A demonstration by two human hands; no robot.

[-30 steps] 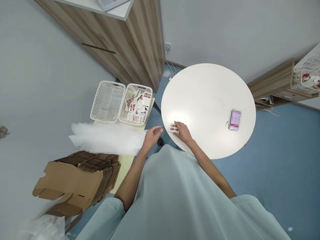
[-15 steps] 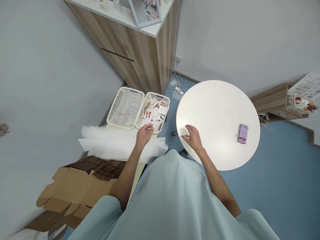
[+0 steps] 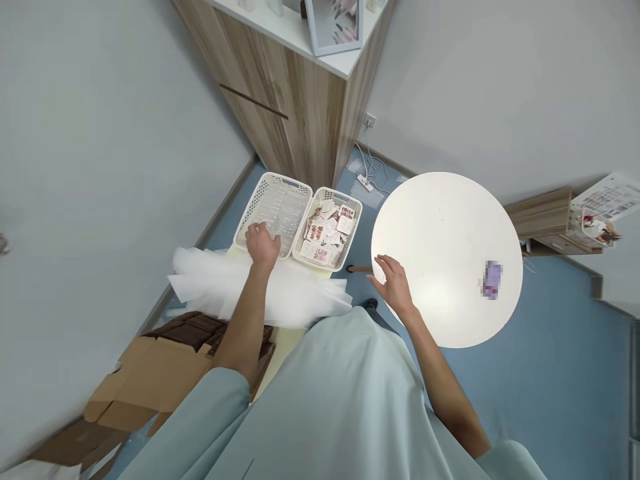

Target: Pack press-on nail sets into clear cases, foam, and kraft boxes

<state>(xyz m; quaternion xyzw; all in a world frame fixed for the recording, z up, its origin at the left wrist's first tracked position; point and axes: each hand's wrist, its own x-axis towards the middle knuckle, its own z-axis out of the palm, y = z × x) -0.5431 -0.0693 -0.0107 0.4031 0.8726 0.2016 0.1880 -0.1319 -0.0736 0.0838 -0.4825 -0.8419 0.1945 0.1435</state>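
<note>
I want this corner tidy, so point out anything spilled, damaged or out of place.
Nothing looks spilled or damaged. The cards lie jumbled at mixed angles in their basket, untidy next to the neater rows of clear cases alongside. A power strip also lies on the floor among loose, looping cables.

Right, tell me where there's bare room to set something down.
Bare: the round table between the right hand and the pixelated purple item, and beyond both to its far edge. Crowded: the side with the left basket, partly under the left hand, the card-filled right basket and the white sheets.
</note>
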